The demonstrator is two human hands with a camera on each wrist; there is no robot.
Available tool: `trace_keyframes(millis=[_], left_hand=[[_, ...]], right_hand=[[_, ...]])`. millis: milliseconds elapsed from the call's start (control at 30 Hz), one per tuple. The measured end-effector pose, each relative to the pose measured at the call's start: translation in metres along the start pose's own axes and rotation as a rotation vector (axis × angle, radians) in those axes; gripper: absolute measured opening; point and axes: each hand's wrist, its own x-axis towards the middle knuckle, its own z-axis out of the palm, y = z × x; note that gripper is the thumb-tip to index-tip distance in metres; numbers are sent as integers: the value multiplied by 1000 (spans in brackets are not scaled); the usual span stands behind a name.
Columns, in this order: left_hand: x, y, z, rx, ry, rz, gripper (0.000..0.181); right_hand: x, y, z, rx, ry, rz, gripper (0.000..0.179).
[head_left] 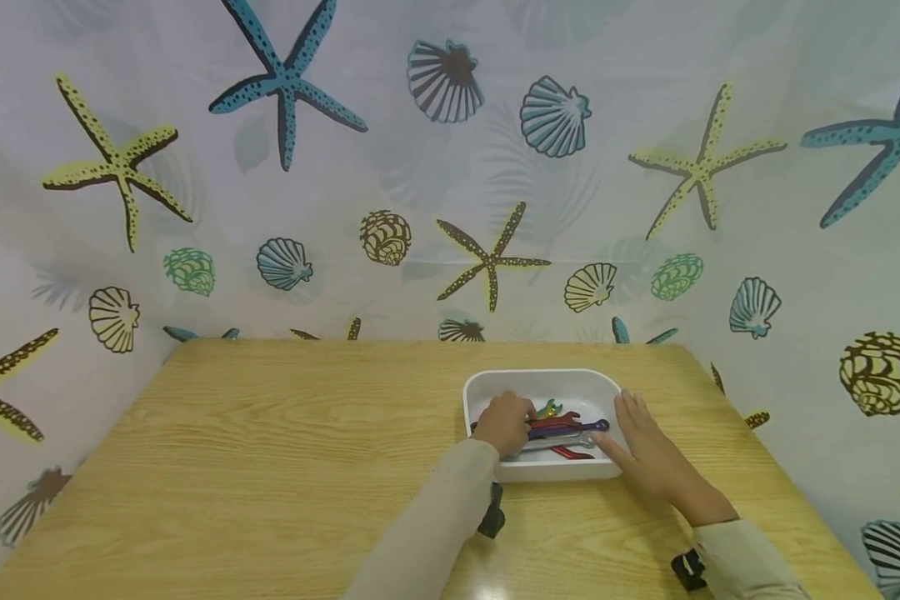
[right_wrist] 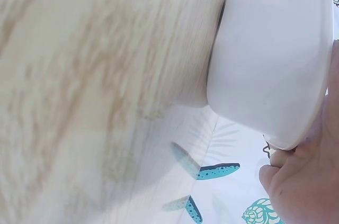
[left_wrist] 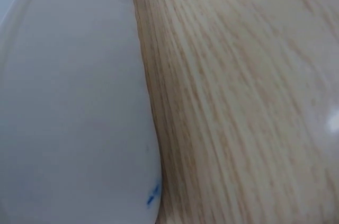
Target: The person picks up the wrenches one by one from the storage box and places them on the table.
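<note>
Wrenches [head_left: 562, 431] in white bin [head_left: 558, 472].
We judge them stiff, slick: take mid-shank. Left hand [head_left: 504, 423] inside bin, grip indeterminable; right hand [head_left: 648, 446] unclenched against bin's right end.

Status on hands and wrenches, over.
Left hand in white tray, grip hidden. Right hand against its right rim. Wrenches overlapping, partly covered by left hand.

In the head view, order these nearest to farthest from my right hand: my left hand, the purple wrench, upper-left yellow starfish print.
1. Purple wrench: in the tray, beside your right hand.
2. Left hand: at the tray's left side.
3. Yellow starfish print: backdrop's upper left.
</note>
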Motion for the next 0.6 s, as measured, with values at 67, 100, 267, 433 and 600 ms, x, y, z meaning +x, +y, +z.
trace_keyframes(millis=[67,100,267,433,600], left_hand=[[1,0,1,-10,-3,6,14],[1,0,1,-16,-7,8,14],[1,2,-1,-45,-11,3,13],[-1,3,-2,-46,0,-14,13],[0,1,-1,-44,1,-20,13]], right_hand=[[0,0,0,4,2,-6,87],[-1,0,0,4,3,-8,86],[-1,-1,-2,13,6,-12,85],[0,-2,-2,13,1,-11,86],[0,-1,-1,2,-5,-3,86]])
